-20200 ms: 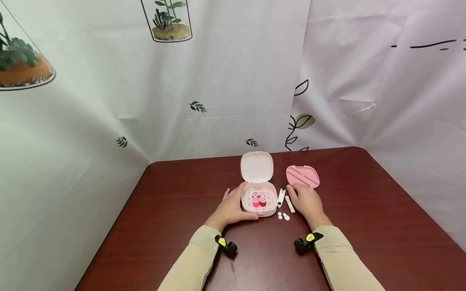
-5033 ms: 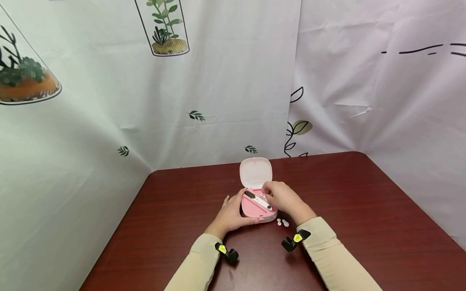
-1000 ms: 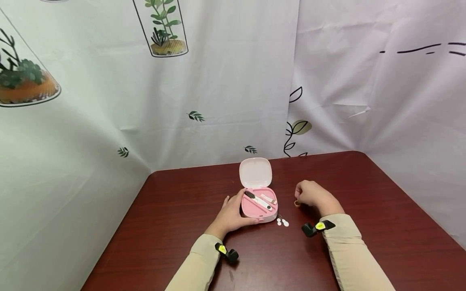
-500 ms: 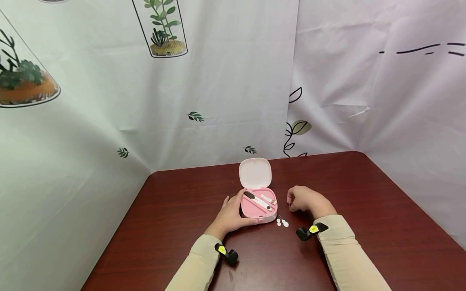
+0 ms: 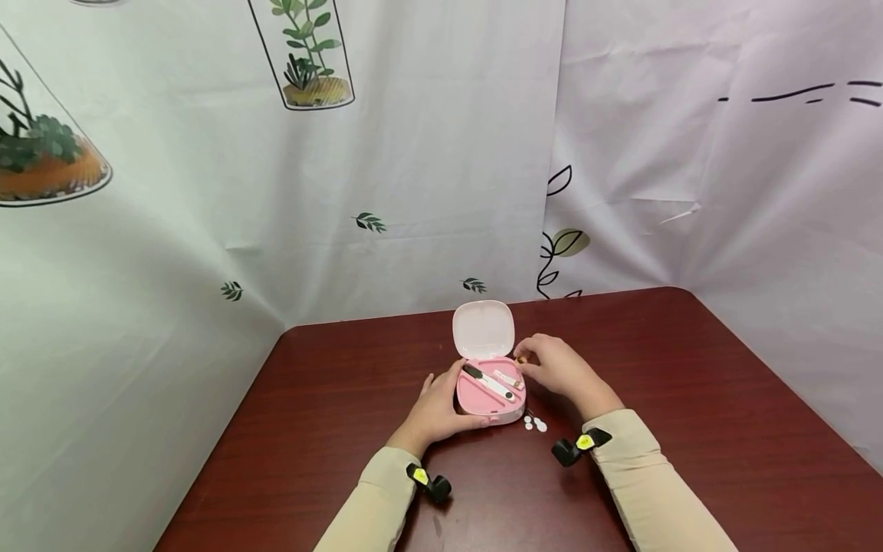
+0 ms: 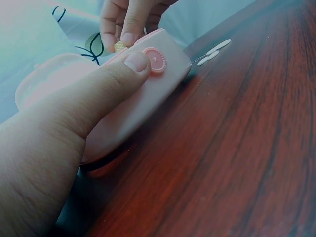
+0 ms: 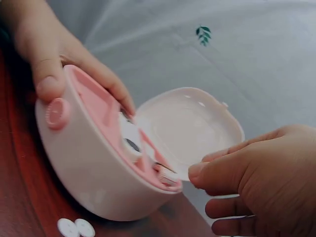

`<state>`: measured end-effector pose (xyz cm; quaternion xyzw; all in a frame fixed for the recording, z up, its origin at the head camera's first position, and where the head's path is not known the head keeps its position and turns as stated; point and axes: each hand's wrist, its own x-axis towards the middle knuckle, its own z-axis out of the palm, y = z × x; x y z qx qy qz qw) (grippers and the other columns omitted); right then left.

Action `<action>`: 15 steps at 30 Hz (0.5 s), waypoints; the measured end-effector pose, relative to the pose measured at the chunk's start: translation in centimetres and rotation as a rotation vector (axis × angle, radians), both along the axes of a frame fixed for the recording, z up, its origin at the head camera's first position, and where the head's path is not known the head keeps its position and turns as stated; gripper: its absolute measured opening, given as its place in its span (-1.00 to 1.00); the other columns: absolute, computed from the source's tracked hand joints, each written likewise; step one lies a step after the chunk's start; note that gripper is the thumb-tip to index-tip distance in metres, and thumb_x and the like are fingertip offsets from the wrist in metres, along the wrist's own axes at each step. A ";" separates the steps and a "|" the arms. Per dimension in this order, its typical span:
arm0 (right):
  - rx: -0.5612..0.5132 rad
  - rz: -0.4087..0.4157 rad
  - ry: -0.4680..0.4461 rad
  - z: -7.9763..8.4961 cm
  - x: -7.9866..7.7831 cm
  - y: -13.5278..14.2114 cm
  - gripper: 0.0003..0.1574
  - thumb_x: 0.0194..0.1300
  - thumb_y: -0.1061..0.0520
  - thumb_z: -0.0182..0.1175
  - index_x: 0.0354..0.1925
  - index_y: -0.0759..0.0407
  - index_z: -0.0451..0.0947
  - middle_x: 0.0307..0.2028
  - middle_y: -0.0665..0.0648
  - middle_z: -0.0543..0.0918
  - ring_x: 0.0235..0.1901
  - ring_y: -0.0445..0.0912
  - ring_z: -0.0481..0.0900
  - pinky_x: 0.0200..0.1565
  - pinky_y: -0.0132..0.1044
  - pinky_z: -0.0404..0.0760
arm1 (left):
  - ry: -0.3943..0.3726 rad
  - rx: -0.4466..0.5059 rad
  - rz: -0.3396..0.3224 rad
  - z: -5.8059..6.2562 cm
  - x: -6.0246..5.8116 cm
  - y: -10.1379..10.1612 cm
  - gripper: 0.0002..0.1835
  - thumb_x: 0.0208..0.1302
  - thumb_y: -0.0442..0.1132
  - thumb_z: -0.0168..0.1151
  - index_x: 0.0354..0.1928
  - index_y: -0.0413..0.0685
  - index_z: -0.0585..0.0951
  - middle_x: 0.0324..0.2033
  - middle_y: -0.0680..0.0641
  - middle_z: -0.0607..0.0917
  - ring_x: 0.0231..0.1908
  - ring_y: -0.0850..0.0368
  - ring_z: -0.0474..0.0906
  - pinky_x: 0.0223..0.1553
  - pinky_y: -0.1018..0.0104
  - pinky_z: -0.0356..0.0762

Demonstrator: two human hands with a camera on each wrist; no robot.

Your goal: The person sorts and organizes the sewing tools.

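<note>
My left hand (image 5: pixel 434 406) grips the pink sewing box (image 5: pixel 507 415) by its left side, thumb beside the round button-shaped clasp (image 6: pixel 156 60). The box's pale lid (image 5: pixel 484 328) stands open at the back. In its pink tray lie thread snips (image 5: pixel 495 387) with a dark end and a small white stick-shaped item (image 5: pixel 508 379). At the tray's back right corner my right hand (image 5: pixel 557 372) pinches a gold dimpled thimble (image 6: pixel 120 46) between thumb and fingers. The right wrist view hides the thimble behind the thumb.
Several white buttons (image 5: pixel 541 426) lie on the dark red wooden table (image 5: pixel 359 414) just right of the box, with a thin wire-like piece (image 6: pixel 198 58) beside them. A printed white curtain (image 5: pixel 441 153) hangs behind the table's back edge.
The tray, snips and white stick, outside the box 20 seconds ago, now sit in it, covering the thread spools. The right hand has brought the thimble leftward from the table to the box.
</note>
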<state>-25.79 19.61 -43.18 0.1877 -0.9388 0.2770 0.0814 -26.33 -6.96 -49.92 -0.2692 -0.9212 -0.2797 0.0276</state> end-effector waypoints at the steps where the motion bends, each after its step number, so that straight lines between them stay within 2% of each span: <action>1: 0.007 0.005 0.008 -0.1 0.0 -0.2 -0.88 0.25 0.22 0.39 -0.20 0.12 0.69 -0.35 0.00 0.60 -0.31 -0.09 0.51 -0.17 -0.12 0.58 | -0.002 0.002 0.000 0.0 0.0 0.0 0.28 -0.16 0.53 0.42 0.57 0.17 0.10 0.39 0.08 0.44 0.37 0.09 0.35 0.47 -0.24 -0.08; 9: 0.097 0.017 0.081 -0.2 0.3 -1.1 -0.87 0.24 0.24 0.41 -0.21 0.09 0.70 -0.30 0.00 0.62 -0.31 -0.10 0.52 -0.12 -0.10 0.61 | -0.001 -0.007 0.002 0.2 -0.1 0.0 0.30 -0.16 0.51 0.44 0.57 0.14 0.09 0.39 0.03 0.44 0.38 0.07 0.34 0.48 -0.22 -0.10; 15: 0.116 0.033 0.113 -0.8 0.1 -1.5 -0.90 0.24 0.24 0.38 -0.24 0.09 0.70 -0.33 -0.02 0.61 -0.37 -0.14 0.50 -0.23 -0.17 0.59 | -0.001 -0.004 0.003 0.1 0.1 0.0 0.29 -0.15 0.53 0.41 0.57 0.14 0.09 0.39 0.05 0.44 0.37 0.08 0.35 0.47 -0.24 -0.08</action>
